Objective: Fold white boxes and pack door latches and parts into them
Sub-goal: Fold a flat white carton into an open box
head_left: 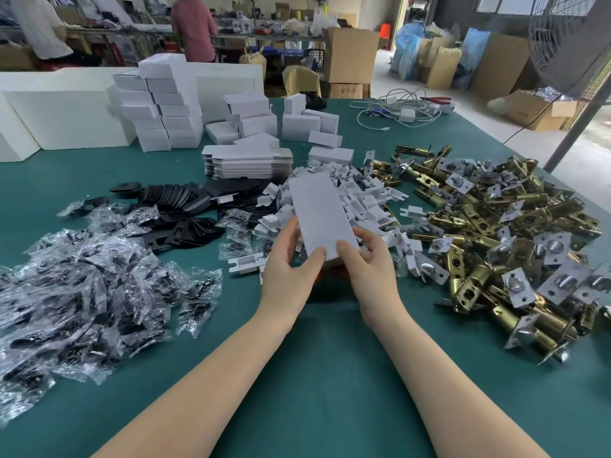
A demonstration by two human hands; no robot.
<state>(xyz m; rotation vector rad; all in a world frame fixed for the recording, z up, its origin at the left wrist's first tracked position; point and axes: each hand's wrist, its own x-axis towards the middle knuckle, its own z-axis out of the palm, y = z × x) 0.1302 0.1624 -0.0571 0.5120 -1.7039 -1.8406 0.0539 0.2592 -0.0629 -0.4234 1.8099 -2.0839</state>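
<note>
A long white box (319, 213) is held above the green table (330, 375), tilted away from me. My left hand (291, 262) grips its near left corner, thumb on top. My right hand (367, 262) grips the near right corner the same way. Brass door latches (502, 233) lie heaped to the right. Small white card inserts (367, 200) are piled behind the box. Black plates (185, 206) lie to the left, and clear bags of black parts (82, 285) fill the near left. A stack of flat unfolded boxes (248, 163) sits behind.
Folded white boxes (165, 104) are stacked at the back left beside large white cartons (62, 117). White cables (396, 110) lie at the far right of the table. Two persons stand at benches beyond. A fan (568, 38) stands at the right.
</note>
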